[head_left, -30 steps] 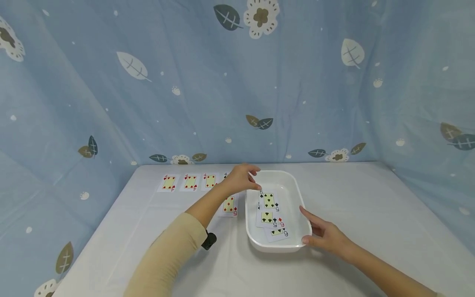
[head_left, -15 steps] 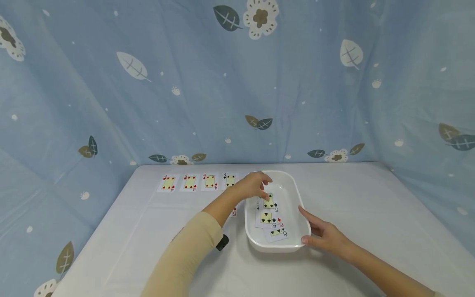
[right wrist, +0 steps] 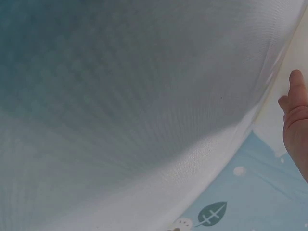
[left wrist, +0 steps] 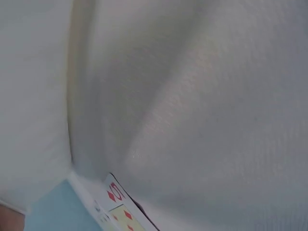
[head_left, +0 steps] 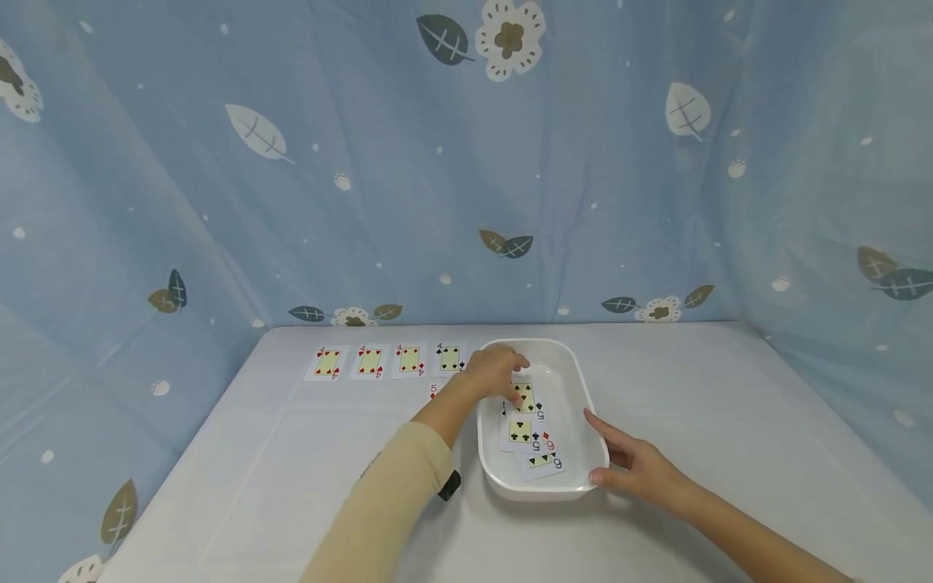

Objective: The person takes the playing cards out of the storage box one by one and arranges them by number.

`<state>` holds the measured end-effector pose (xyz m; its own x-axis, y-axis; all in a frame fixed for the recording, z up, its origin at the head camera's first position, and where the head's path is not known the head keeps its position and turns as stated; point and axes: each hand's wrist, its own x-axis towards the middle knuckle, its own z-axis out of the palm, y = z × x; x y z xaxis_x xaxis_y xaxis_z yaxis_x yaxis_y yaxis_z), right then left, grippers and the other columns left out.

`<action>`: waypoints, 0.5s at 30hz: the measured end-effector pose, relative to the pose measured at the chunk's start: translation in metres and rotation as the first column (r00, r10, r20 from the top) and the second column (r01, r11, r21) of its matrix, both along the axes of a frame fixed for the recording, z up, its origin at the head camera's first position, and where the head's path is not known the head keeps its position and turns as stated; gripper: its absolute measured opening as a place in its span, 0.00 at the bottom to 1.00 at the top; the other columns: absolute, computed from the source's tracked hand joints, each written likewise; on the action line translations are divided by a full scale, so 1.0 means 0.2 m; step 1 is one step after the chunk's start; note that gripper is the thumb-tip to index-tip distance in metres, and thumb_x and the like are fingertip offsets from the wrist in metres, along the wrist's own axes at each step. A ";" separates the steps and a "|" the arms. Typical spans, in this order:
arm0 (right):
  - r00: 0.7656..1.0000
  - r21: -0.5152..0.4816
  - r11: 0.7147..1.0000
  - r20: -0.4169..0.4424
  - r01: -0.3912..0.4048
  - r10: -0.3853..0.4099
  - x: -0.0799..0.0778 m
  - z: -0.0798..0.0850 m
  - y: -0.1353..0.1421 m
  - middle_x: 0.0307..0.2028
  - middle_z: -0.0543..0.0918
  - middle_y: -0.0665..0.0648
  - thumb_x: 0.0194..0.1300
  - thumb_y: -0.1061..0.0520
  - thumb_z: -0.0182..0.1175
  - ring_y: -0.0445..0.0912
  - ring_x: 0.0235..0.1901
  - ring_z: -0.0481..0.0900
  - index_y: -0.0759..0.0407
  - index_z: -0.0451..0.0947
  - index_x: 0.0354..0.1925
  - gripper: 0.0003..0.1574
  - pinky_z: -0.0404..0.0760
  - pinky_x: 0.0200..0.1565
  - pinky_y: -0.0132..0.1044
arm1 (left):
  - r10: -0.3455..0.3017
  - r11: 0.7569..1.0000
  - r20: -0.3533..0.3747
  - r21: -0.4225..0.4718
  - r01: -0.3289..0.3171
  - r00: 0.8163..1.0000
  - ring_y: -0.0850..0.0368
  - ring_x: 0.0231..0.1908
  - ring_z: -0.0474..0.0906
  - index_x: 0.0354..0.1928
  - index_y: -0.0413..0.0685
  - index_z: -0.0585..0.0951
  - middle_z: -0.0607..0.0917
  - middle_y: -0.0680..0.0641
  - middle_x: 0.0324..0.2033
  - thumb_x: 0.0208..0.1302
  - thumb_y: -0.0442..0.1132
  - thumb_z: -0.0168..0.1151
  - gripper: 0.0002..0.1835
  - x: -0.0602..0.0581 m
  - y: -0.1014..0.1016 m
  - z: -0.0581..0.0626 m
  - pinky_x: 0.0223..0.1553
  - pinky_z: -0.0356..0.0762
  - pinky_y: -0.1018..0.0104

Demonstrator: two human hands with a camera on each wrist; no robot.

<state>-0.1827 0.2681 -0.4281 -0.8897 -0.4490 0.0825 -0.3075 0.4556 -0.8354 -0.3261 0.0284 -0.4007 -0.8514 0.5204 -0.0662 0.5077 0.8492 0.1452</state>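
Five of spades point(head_left: 528, 398) lay face up toward the left wall of the white basin point(head_left: 543, 493) in the head view, where your left hand point(head_left: 496, 372) reached over the left rim to it. Your thumb was at the card's face and your other fingertips stood apart from it, farther toward the basin's far end; whether the thumb pressed on the card could not be told. Part of another card peeked out at its left, a five of clubs point(head_left: 520, 431) lay partly under it, and a card with black pips point(head_left: 540, 461) stuck out toward the near wall. Your right hand point(head_left: 641, 470) gripped the basin's near right corner, thumb and fingers clamped on either side of it. The basin stood on the table point(head_left: 685, 389), its far end close to the far edge. Along that edge, toward the far left corner, ran a row of four cards marked 4 point(head_left: 370, 362); a five of diamonds point(head_left: 433, 392) showed past your left forearm. Your left wrist view held mostly blurred pale cloth, with the five of diamonds slanting at the bottom; it did not reveal your grip. In your right wrist view, a hand point(right wrist: 298, 115) showed at the right border before a pale surface, whose hand you could not tell, with the blue curtain point(right wrist: 240, 187) below.
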 end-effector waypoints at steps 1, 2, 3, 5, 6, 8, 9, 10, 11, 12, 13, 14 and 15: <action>1.000 -0.002 1.000 -0.001 0.004 -0.004 0.00 0.00 0.00 0.63 0.56 0.76 0.53 0.58 0.65 0.66 0.51 0.72 0.63 0.51 0.68 0.49 0.80 0.43 0.36 | 0.004 1.000 0.000 -0.010 -0.004 1.000 0.61 0.46 0.72 0.57 0.60 0.73 0.79 0.59 0.43 0.35 0.57 0.73 0.40 0.00 0.00 0.00 0.47 0.71 0.62; 1.000 -0.004 1.000 0.000 0.010 -0.010 0.00 0.00 0.00 0.63 0.56 0.75 0.53 0.58 0.65 0.65 0.52 0.72 0.63 0.52 0.67 0.49 0.79 0.44 0.36 | 0.006 1.000 -0.005 -0.028 -0.006 1.000 0.61 0.47 0.72 0.57 0.60 0.73 0.79 0.59 0.43 0.34 0.57 0.73 0.41 0.00 0.00 0.00 0.48 0.70 0.61; 1.000 -0.001 1.000 -0.003 0.011 -0.011 0.00 0.00 0.00 0.63 0.56 0.75 0.53 0.57 0.65 0.65 0.52 0.72 0.63 0.52 0.67 0.49 0.79 0.44 0.36 | 0.007 0.999 -0.007 -0.043 -0.008 1.000 0.60 0.47 0.72 0.57 0.60 0.73 0.79 0.59 0.43 0.33 0.58 0.73 0.42 0.00 0.00 0.00 0.49 0.70 0.61; 1.000 -0.002 1.000 -0.002 0.015 -0.015 0.00 0.00 0.00 0.64 0.56 0.74 0.52 0.57 0.66 0.65 0.53 0.71 0.63 0.52 0.67 0.50 0.79 0.45 0.36 | 0.003 0.997 -0.015 -0.081 -0.004 1.000 0.60 0.48 0.72 0.57 0.60 0.73 0.79 0.59 0.43 0.33 0.60 0.72 0.42 0.01 0.00 0.00 0.50 0.70 0.60; 1.000 -0.001 1.000 -0.005 0.014 -0.014 0.00 0.00 -0.01 0.64 0.55 0.74 0.52 0.57 0.66 0.66 0.53 0.71 0.63 0.52 0.67 0.50 0.79 0.45 0.36 | 0.000 0.995 -0.018 -0.097 -0.002 1.000 0.59 0.48 0.72 0.57 0.61 0.73 0.79 0.58 0.43 0.32 0.61 0.72 0.42 0.01 0.00 0.00 0.51 0.69 0.60; 1.000 0.003 1.000 -0.012 0.010 -0.010 0.00 0.00 -0.01 0.64 0.55 0.74 0.52 0.57 0.66 0.66 0.53 0.71 0.64 0.52 0.67 0.50 0.79 0.45 0.37 | -0.005 0.992 -0.022 -0.125 0.002 1.000 0.59 0.48 0.72 0.56 0.61 0.74 0.79 0.58 0.41 0.32 0.62 0.72 0.42 0.01 0.00 0.00 0.52 0.69 0.60; 1.000 0.001 1.000 -0.012 0.006 -0.006 -0.01 0.00 -0.01 0.64 0.54 0.74 0.53 0.57 0.66 0.66 0.53 0.70 0.64 0.52 0.67 0.50 0.79 0.44 0.37 | -0.006 0.991 -0.021 -0.131 0.003 1.000 0.59 0.48 0.72 0.56 0.61 0.74 0.79 0.58 0.40 0.33 0.62 0.72 0.41 0.01 0.00 0.00 0.52 0.69 0.61; 1.000 -0.004 1.000 -0.011 0.003 -0.003 0.00 0.00 -0.01 0.64 0.54 0.74 0.53 0.58 0.65 0.66 0.53 0.70 0.64 0.51 0.67 0.50 0.79 0.44 0.37 | -0.006 0.990 -0.021 -0.138 0.003 1.000 0.59 0.47 0.72 0.55 0.61 0.75 0.79 0.59 0.39 0.33 0.62 0.71 0.40 0.01 0.00 0.00 0.52 0.69 0.61; 1.000 -0.008 1.000 -0.012 -0.001 0.001 0.00 0.00 -0.01 0.64 0.54 0.74 0.53 0.58 0.65 0.67 0.53 0.70 0.64 0.51 0.67 0.50 0.79 0.45 0.37 | -0.005 0.990 -0.020 -0.140 0.003 1.000 0.59 0.47 0.72 0.53 0.62 0.76 0.79 0.59 0.38 0.33 0.62 0.71 0.39 0.01 0.00 -0.01 0.52 0.68 0.61; 1.000 -0.009 1.000 -0.013 -0.003 0.003 0.00 0.00 -0.01 0.64 0.54 0.74 0.53 0.58 0.65 0.67 0.53 0.70 0.64 0.51 0.67 0.50 0.79 0.45 0.37 | -0.006 0.990 -0.017 -0.138 0.003 1.000 0.59 0.46 0.72 0.52 0.62 0.76 0.79 0.59 0.37 0.33 0.62 0.72 0.38 0.01 0.00 -0.01 0.52 0.68 0.62; 1.000 -0.013 1.000 -0.011 -0.004 0.003 0.00 0.00 0.00 0.64 0.54 0.74 0.53 0.58 0.65 0.67 0.53 0.69 0.64 0.51 0.67 0.49 0.79 0.45 0.37 | -0.007 0.990 -0.017 -0.140 0.005 1.000 0.59 0.46 0.72 0.51 0.62 0.77 0.79 0.59 0.38 0.33 0.62 0.72 0.36 0.01 0.00 -0.01 0.52 0.68 0.62; 1.000 -0.016 1.000 -0.011 -0.008 0.008 0.00 0.00 0.00 0.64 0.54 0.75 0.53 0.58 0.65 0.67 0.53 0.69 0.65 0.51 0.67 0.49 0.79 0.45 0.37 | -0.008 0.990 -0.016 -0.137 0.006 1.000 0.59 0.46 0.72 0.49 0.61 0.77 0.79 0.60 0.38 0.33 0.62 0.72 0.35 0.00 0.00 -0.01 0.52 0.68 0.62; 1.000 -0.020 1.000 -0.008 -0.011 0.011 0.00 0.00 0.00 0.64 0.53 0.75 0.53 0.59 0.65 0.67 0.53 0.69 0.65 0.51 0.67 0.49 0.79 0.45 0.37 | -0.009 0.991 -0.014 -0.133 0.007 1.000 0.59 0.47 0.72 0.49 0.61 0.78 0.79 0.59 0.39 0.33 0.62 0.72 0.35 0.00 0.00 -0.02 0.53 0.68 0.62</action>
<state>-0.1832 0.2676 -0.4277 -0.8839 -0.4572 0.0984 -0.3188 0.4351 -0.8421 -0.3252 0.0278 -0.4042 -0.8488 0.5142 -0.1232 0.5155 0.8566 0.0237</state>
